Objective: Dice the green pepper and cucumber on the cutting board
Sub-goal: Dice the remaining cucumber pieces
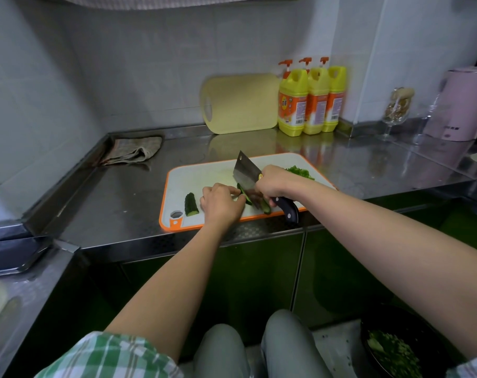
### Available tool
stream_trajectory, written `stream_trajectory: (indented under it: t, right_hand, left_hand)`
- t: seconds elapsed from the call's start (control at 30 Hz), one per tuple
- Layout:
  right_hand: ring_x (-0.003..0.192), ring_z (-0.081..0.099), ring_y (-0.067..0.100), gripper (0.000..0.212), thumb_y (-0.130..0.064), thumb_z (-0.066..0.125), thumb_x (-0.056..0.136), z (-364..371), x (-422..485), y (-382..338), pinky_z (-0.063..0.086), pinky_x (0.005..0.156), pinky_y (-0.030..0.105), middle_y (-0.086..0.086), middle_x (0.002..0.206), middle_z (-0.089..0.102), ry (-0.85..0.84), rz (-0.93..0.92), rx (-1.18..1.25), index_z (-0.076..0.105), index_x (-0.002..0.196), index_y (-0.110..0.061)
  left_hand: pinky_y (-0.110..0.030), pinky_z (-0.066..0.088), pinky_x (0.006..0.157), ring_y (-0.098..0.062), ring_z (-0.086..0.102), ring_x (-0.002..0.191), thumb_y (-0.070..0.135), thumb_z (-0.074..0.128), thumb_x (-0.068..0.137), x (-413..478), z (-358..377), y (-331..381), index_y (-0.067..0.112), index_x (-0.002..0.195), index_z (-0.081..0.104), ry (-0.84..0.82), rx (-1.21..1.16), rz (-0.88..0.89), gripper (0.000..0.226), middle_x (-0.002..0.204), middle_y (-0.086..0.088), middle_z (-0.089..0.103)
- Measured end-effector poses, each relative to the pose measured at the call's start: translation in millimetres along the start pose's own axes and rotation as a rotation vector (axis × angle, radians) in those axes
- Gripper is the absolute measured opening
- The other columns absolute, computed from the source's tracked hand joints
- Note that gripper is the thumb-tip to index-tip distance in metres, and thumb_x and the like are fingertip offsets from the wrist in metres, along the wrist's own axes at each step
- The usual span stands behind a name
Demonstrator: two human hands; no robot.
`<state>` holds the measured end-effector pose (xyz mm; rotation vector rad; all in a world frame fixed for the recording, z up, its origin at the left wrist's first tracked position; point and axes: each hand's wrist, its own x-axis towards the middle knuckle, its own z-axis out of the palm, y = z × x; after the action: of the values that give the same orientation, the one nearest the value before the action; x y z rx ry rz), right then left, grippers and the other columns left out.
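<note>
Head view shows both bare forearms reaching forward over the steel counter point(117, 203) to the cutting board point(204, 173). Right hand point(272, 184) curls its fingers around the handle of the cleaver point(248, 173), with the blade resting on the cucumber point(244, 195). Left hand point(222, 203), knuckles up and fingers bent, pinches this cucumber strip beside the blade. One cucumber piece point(191, 204) lies to the left, and the diced green pepper point(298, 171) sits behind the right hand.
</note>
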<state>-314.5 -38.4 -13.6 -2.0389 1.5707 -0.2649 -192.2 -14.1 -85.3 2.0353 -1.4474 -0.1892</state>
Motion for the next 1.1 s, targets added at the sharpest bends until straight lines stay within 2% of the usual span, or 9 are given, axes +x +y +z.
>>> stream_trajectory:
  t: [0.1,0.23,0.37,0.47,0.6,0.87,0.93,1.03,1.1]
  right_hand:
    - [0.035,0.049,0.017,0.021,0.002,0.043,0.087,2.2,-2.0,-0.3,0.038,0.041,0.018,0.004,0.031,0.049,0.008,0.005,0.005,0.053,0.068,0.0]
    - [0.036,0.048,0.018,0.027,0.002,0.038,0.089,2.7,-6.2,-3.4,0.038,0.04,0.017,0.007,0.033,0.048,0.012,-0.007,0.017,0.051,0.065,0.0]
    - [0.044,0.051,0.021,0.021,0.005,0.04,0.09,2.7,-5.6,-11.6,0.043,0.048,0.025,0.014,0.054,0.054,-0.017,-0.012,-0.039,0.05,0.072,0.002]
    - [0.048,0.053,0.021,0.016,0.005,0.039,0.092,2.4,-1.8,-15.8,0.046,0.051,0.027,0.015,0.06,0.055,-0.053,0.0,-0.061,0.053,0.084,0.005]
    - [0.048,0.052,0.022,0.015,0.006,0.039,0.09,3.5,3.7,-16.4,0.045,0.052,0.028,0.016,0.059,0.055,-0.066,0.005,-0.07,0.054,0.087,0.006]
    - [0.042,0.049,0.023,0.011,0.001,0.04,0.091,13.6,7.7,-7.1,0.041,0.044,0.025,0.017,0.056,0.051,0.013,-0.011,0.015,0.049,0.095,0.006]
    - [0.041,0.05,0.023,0.009,0.0,0.041,0.091,15.4,10.3,-7.2,0.04,0.042,0.024,0.016,0.055,0.051,0.041,-0.017,0.013,0.049,0.09,0.003]
    - [0.041,0.052,0.021,0.018,-0.001,0.043,0.09,19.8,17.9,-9.2,0.039,0.041,0.023,0.013,0.054,0.052,0.089,-0.03,-0.001,0.047,0.073,-0.002]
    - [0.041,0.053,0.019,0.022,-0.001,0.043,0.09,22.0,22.8,-7.8,0.039,0.041,0.023,0.01,0.051,0.054,0.121,-0.025,0.011,0.046,0.068,-0.005]
  left_hand:
    - [-0.036,0.033,0.092,-0.028,0.039,0.119,0.038,0.057,0.093,1.2,1.9,-1.3,0.025,0.114,0.072,0.004,-0.008,-0.006,0.029,0.125,-0.007,0.059]
    - [-0.035,0.033,0.088,-0.027,0.04,0.115,0.036,0.057,0.092,2.5,4.2,-1.9,0.026,0.108,0.074,0.014,-0.026,-0.01,0.025,0.121,-0.006,0.062]
    - [-0.034,0.03,0.082,-0.026,0.04,0.112,0.035,0.058,0.091,4.4,6.2,-2.9,0.027,0.103,0.076,0.019,-0.027,-0.011,0.023,0.115,-0.004,0.063]
    - [-0.035,0.031,0.083,-0.027,0.039,0.111,0.037,0.058,0.091,7.0,8.2,-4.8,0.028,0.101,0.077,0.014,-0.027,-0.01,0.023,0.113,-0.005,0.064]
    - [-0.035,0.03,0.082,-0.028,0.039,0.112,0.037,0.058,0.091,8.2,7.7,-5.2,0.028,0.102,0.077,0.001,-0.018,-0.007,0.023,0.113,-0.004,0.064]
    - [-0.036,0.031,0.083,-0.027,0.039,0.112,0.038,0.058,0.091,9.4,7.6,-5.9,0.027,0.101,0.077,0.002,-0.029,-0.001,0.024,0.114,-0.004,0.063]
    - [-0.035,0.029,0.081,-0.027,0.039,0.111,0.04,0.058,0.091,9.5,7.5,-6.3,0.027,0.101,0.077,0.004,-0.028,-0.001,0.025,0.113,-0.003,0.064]
    - [-0.035,0.029,0.08,-0.026,0.038,0.111,0.043,0.058,0.09,10.3,8.2,-6.7,0.028,0.1,0.077,-0.003,-0.017,-0.001,0.026,0.112,-0.003,0.064]
    - [-0.034,0.028,0.08,-0.027,0.038,0.112,0.043,0.059,0.09,9.0,7.2,-5.6,0.029,0.101,0.077,0.0,-0.025,-0.009,0.025,0.112,-0.004,0.063]
